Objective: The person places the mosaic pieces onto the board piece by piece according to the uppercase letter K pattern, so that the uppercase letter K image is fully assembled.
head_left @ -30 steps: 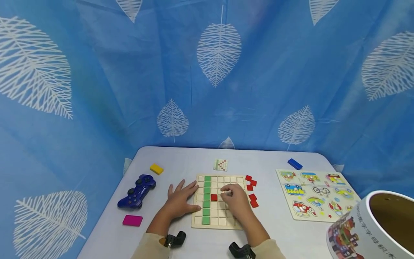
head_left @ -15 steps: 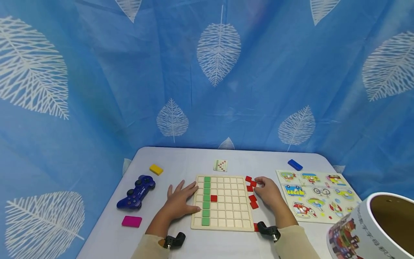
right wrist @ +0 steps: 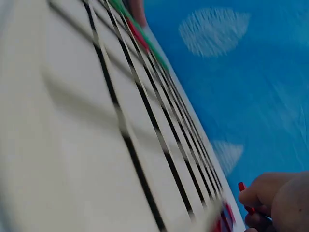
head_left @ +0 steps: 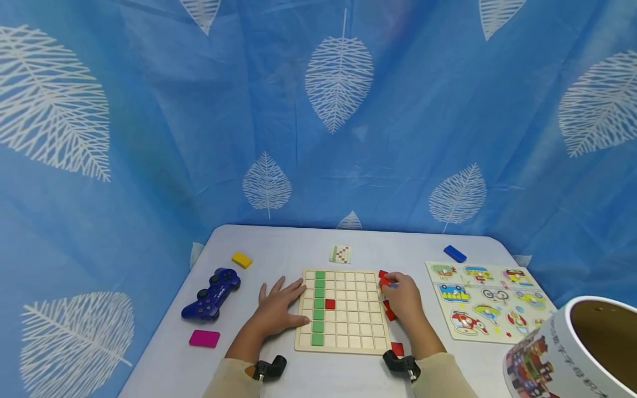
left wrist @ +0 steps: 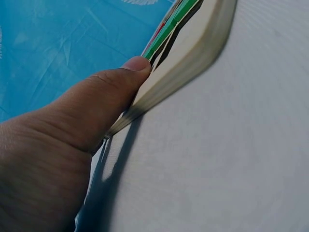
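A wooden grid board (head_left: 348, 349) lies mid-table, with a column of green tiles (head_left: 318, 314) and one red tile (head_left: 330, 304) set in it. Fingers spread, my left hand (head_left: 276, 310) rests at the board's left edge; its thumb (left wrist: 111, 92) presses on the rim in the left wrist view. Beyond the board's right edge, my right hand (head_left: 404, 298) pinches a small red square tile (right wrist: 242, 186) between fingertips. Other loose red tiles (head_left: 390, 314) lie under and beside this hand, partly hidden by it. A small pattern card (head_left: 340, 254) lies behind the board.
On the left are a blue game controller (head_left: 211, 294), a yellow block (head_left: 241, 260) and a magenta block (head_left: 204, 338). At right lie a picture puzzle board (head_left: 478, 315) and a blue block (head_left: 455, 254). A white tub (head_left: 542, 354) stands at the near right corner.
My right hand left the grid for the loose red tiles on the right, then shifted slightly left and took hold of one. The left hand has stayed put.
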A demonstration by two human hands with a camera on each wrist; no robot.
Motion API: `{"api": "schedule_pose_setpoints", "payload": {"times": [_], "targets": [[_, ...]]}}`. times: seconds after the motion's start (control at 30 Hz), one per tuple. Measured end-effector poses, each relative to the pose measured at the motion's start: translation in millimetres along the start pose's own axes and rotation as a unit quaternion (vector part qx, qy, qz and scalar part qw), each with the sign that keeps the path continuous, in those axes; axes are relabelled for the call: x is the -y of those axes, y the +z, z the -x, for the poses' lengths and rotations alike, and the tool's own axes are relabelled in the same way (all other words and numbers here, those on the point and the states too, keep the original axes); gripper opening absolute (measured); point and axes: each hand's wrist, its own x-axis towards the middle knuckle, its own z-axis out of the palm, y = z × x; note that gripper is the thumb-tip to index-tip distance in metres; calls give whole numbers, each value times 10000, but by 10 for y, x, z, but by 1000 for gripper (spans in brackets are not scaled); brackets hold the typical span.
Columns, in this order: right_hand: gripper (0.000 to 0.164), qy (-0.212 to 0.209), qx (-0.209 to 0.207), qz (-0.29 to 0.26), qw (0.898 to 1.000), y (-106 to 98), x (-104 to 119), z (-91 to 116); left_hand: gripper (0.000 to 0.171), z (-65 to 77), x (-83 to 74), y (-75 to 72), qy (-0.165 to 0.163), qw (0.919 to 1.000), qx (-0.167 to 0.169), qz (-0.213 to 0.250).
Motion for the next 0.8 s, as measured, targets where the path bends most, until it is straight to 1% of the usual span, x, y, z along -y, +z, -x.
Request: {"api": "schedule_pose_setpoints", "payload": {"times": [0.07, 0.13, 0.17, 0.23, 0.33, 0.43, 0.5, 0.57, 0.7, 0.73, 0.8], "targets": [[32, -386, 149, -26, 9991, 146, 160, 99, 93, 3, 1, -12, -18, 10000, -7, -1], [30, -822, 362, 9, 9960, 309, 300, 174, 93, 12, 4, -22, -41, 10000, -25, 12], [28, -951, 473, 56, 9943, 393, 355, 204, 93, 19, 7, -24, -66, 10000, -23, 14], [23, -1106, 641, 193, 9916, 536, 433, 256, 93, 41, 15, -23, -125, 9999, 30, 30], [14, -1200, 591, 499, 9898, 669, 476, 304, 94, 69, 25, -13, -149, 9998, 108, 96], [13, -1237, 467, 556, 9897, 708, 476, 325, 93, 79, 32, -3, -138, 9998, 79, 82], [14, -1350, 410, 593, 9882, 702, 466, 326, 93, 73, 31, -6, -114, 9999, 12, 50], [15, -1341, 389, 613, 9883, 686, 460, 330, 92, 61, 26, -14, -90, 10000, -27, 27], [15, -1334, 372, 841, 9868, 662, 446, 345, 92, 40, 16, -30, -19, 10000, 14, 49], [15, -1300, 388, 852, 9871, 658, 448, 351, 91, 37, 14, -33, -9, 10000, 21, 67], [15, -1375, 463, 864, 9856, 640, 446, 355, 91, 32, 10, -37, -12, 10000, 26, 62]]}}
